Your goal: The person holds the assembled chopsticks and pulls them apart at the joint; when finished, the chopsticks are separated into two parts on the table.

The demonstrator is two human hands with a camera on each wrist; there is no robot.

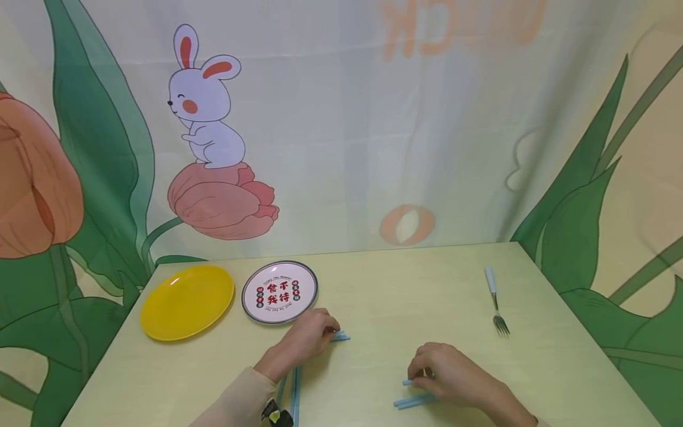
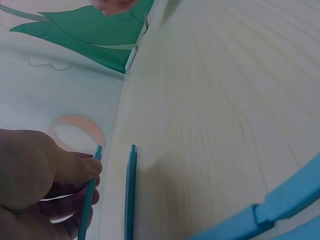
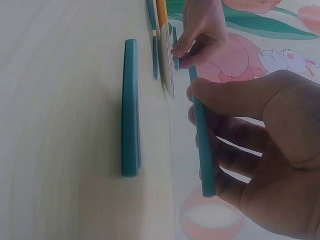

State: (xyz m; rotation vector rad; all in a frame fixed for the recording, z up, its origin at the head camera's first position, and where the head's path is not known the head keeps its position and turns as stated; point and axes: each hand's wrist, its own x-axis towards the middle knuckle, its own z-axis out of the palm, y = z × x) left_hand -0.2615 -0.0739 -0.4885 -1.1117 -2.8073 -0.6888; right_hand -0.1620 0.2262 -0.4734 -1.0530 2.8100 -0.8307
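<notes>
Pinching a blue stick [image 2: 88, 205] in the left hand [image 1: 306, 339] near the white plate [image 1: 280, 292] and a second blue stick [image 3: 202, 135] in the right hand [image 1: 450, 373], above matching sticks [image 1: 416, 401] lying on the desk [image 1: 373, 290]; probably handling light, stiff and slightly slippery, inviting a mid-length grip.

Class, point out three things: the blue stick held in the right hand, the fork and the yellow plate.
Blue stick [image 3: 203, 140]: right wrist view, middle of its length.
Fork [image 1: 496, 304]: head view, its metal neck.
Yellow plate [image 1: 188, 302]: head view, middle of its bare surface.
</notes>
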